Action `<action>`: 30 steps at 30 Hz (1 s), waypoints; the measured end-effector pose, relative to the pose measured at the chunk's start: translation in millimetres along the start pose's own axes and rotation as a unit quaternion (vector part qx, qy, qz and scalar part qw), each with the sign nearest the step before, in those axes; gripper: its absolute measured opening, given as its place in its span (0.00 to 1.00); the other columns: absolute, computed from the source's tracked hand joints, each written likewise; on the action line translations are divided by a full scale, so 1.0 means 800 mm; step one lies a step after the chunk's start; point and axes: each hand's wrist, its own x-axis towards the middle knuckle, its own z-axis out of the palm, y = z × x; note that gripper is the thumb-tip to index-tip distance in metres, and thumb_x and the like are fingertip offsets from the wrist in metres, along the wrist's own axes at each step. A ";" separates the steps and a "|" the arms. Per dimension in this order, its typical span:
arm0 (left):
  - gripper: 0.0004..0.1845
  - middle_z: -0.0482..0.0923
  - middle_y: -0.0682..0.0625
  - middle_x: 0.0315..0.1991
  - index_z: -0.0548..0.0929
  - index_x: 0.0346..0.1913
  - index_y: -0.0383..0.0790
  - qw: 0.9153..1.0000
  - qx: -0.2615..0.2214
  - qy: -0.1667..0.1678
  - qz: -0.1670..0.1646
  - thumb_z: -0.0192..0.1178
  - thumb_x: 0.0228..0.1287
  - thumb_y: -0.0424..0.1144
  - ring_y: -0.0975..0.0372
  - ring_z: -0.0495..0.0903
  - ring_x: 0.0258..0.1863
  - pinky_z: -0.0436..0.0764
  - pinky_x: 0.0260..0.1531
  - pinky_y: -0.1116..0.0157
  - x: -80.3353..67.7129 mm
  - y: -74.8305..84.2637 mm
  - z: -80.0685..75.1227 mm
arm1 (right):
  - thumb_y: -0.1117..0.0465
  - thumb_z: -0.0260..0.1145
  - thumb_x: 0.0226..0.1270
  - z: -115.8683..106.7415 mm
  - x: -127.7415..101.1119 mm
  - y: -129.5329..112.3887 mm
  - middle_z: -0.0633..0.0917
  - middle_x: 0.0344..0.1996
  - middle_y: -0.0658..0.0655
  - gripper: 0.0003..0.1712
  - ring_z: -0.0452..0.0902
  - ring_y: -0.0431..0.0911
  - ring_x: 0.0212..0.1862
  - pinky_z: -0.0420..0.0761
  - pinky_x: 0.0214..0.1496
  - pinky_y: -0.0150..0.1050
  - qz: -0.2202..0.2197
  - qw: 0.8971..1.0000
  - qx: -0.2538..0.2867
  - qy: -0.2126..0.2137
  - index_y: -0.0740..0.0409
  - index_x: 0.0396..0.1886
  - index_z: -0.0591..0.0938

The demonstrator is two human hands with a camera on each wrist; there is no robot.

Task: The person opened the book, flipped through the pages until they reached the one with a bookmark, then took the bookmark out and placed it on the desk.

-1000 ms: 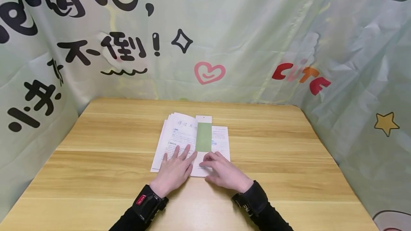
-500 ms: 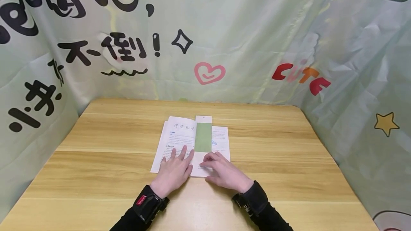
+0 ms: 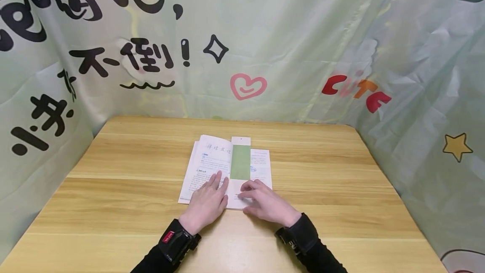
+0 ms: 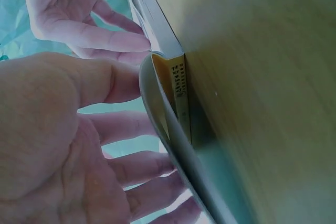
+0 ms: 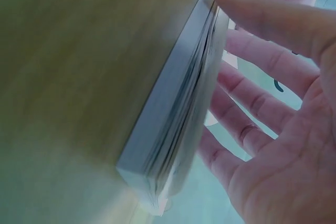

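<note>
An open book (image 3: 214,155) with printed pages lies on the wooden table in the head view. Along its inner fold, over the right page, lies a bookmark (image 3: 240,161), white with a green panel. My left hand (image 3: 207,203) rests flat on the lower left page, fingers extended. On the lower right page, my right hand (image 3: 265,203) rests with bent fingers, fingertips just below the green panel. In the right wrist view its thumb (image 5: 262,17) touches the book's lower edge. The left wrist view shows the book's spine (image 4: 180,90) and the curved left cover beside my left thumb (image 4: 115,80).
The wooden table (image 3: 322,172) extends around the book on all sides. Behind it and along both sides hangs a pale green cloth (image 3: 303,54) printed with black lettering, a pink heart and a yellow star. Both wrists wear black straps (image 3: 176,239).
My left hand's fingers have drawn closer together, and the left page's upper edge has shifted slightly under them. My right hand and the bookmark stay in place.
</note>
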 end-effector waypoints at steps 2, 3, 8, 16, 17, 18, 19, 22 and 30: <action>0.26 0.68 0.33 0.72 0.74 0.68 0.32 1.000 0.001 -0.004 0.000 0.58 0.71 0.41 0.42 0.72 0.70 0.79 0.62 0.45 0.000 0.000 0.001 | 0.57 0.75 0.60 0.000 0.000 0.000 0.83 0.55 0.55 0.21 0.77 0.49 0.58 0.80 0.64 0.46 0.003 1.000 0.002 -0.001 0.57 0.53 0.87; 0.26 0.68 0.33 0.72 0.74 0.68 0.32 1.000 0.002 -0.004 0.000 0.58 0.71 0.41 0.42 0.73 0.69 0.80 0.62 0.45 0.000 0.000 0.001 | 0.57 0.75 0.60 0.000 -0.001 0.001 0.83 0.55 0.55 0.20 0.77 0.49 0.59 0.80 0.64 0.46 0.003 1.000 0.003 -0.001 0.57 0.52 0.87; 0.27 0.68 0.34 0.72 0.73 0.70 0.35 1.000 0.009 -0.005 0.002 0.57 0.72 0.42 0.40 0.73 0.68 0.80 0.60 0.44 0.001 -0.001 0.005 | 0.57 0.74 0.61 0.000 -0.001 0.002 0.83 0.55 0.56 0.19 0.77 0.49 0.59 0.80 0.65 0.46 0.001 1.000 0.003 0.003 0.57 0.52 0.87; 0.27 0.68 0.33 0.72 0.72 0.72 0.39 1.000 0.008 -0.011 0.003 0.55 0.73 0.43 0.39 0.72 0.69 0.79 0.61 0.42 0.001 -0.003 0.006 | 0.57 0.73 0.62 0.000 -0.001 0.003 0.83 0.56 0.56 0.19 0.77 0.50 0.60 0.79 0.66 0.47 0.001 1.000 0.007 0.003 0.57 0.52 0.87; 0.27 0.68 0.33 0.72 0.72 0.72 0.39 1.000 0.008 -0.011 0.003 0.55 0.73 0.43 0.39 0.72 0.69 0.79 0.61 0.42 0.001 -0.003 0.006 | 0.57 0.73 0.62 0.000 -0.001 0.003 0.83 0.56 0.56 0.19 0.77 0.50 0.60 0.79 0.66 0.47 0.001 1.000 0.007 0.002 0.57 0.52 0.87; 0.27 0.68 0.33 0.72 0.72 0.72 0.39 1.000 0.008 -0.012 0.004 0.55 0.73 0.43 0.39 0.72 0.69 0.79 0.61 0.42 0.001 -0.003 0.006 | 0.57 0.73 0.62 0.000 -0.001 0.003 0.83 0.56 0.56 0.19 0.77 0.50 0.60 0.79 0.66 0.48 0.000 1.000 0.008 0.002 0.56 0.52 0.87; 0.27 0.68 0.33 0.72 0.72 0.71 0.39 1.000 0.007 -0.012 0.004 0.56 0.73 0.43 0.39 0.72 0.69 0.79 0.61 0.42 0.001 -0.003 0.005 | 0.57 0.73 0.63 0.000 -0.001 0.004 0.83 0.56 0.56 0.18 0.77 0.50 0.60 0.79 0.66 0.47 -0.002 1.000 0.008 0.002 0.56 0.52 0.87; 0.27 0.68 0.33 0.72 0.72 0.71 0.38 1.000 0.007 -0.016 0.005 0.56 0.73 0.42 0.39 0.72 0.70 0.78 0.62 0.42 0.000 -0.003 0.003 | 0.57 0.72 0.64 -0.001 0.000 0.005 0.84 0.56 0.55 0.18 0.78 0.50 0.60 0.80 0.66 0.47 -0.008 1.000 0.009 0.003 0.56 0.52 0.87; 0.29 0.64 0.32 0.74 0.69 0.73 0.37 0.999 0.020 -0.038 0.008 0.56 0.73 0.44 0.39 0.67 0.72 0.74 0.67 0.41 0.000 -0.001 0.003 | 0.57 0.70 0.67 -0.003 0.000 0.007 0.86 0.52 0.54 0.16 0.80 0.47 0.56 0.82 0.63 0.45 -0.016 1.000 0.014 0.018 0.57 0.52 0.87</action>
